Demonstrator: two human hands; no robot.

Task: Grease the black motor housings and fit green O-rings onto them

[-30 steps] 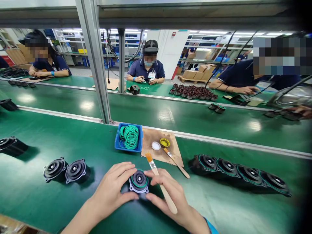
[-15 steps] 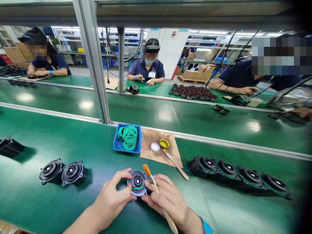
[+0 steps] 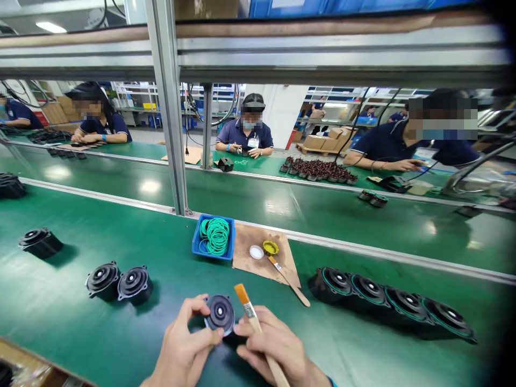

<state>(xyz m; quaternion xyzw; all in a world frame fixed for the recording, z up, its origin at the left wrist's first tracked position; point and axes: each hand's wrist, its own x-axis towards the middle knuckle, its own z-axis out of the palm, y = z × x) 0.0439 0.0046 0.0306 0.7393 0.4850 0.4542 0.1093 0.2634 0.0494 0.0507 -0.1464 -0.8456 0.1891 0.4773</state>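
Observation:
My left hand (image 3: 183, 341) grips a black round housing (image 3: 220, 312) between thumb and fingers; the part has stepped rings and a small bright centre. A flat paintbrush (image 3: 249, 310) with orange bristles and a wooden handle lies in my right hand (image 3: 278, 338), bristles pointing up and away. The fingertips of that hand are close to the housing's right side; whether they touch it I cannot tell. No green ring stands out on this housing. Ahead of my hands is a blue bin (image 3: 195, 246) of green rubber rings (image 3: 215, 235).
Stained cardboard (image 3: 245, 263) carries a white lid (image 3: 256, 252), a yellow cap (image 3: 270, 247) and a second brush (image 3: 288, 279). Several housings with green rings (image 3: 371, 289) stand in a row at right. Other housings (image 3: 135, 284) stand left. A metal post (image 3: 168, 123) rises behind; co-workers sit beyond.
The green ring that lay across the held housing no longer shows there. My right fingertips have drawn slightly off the housing. The camera view has tilted up and shifted left.

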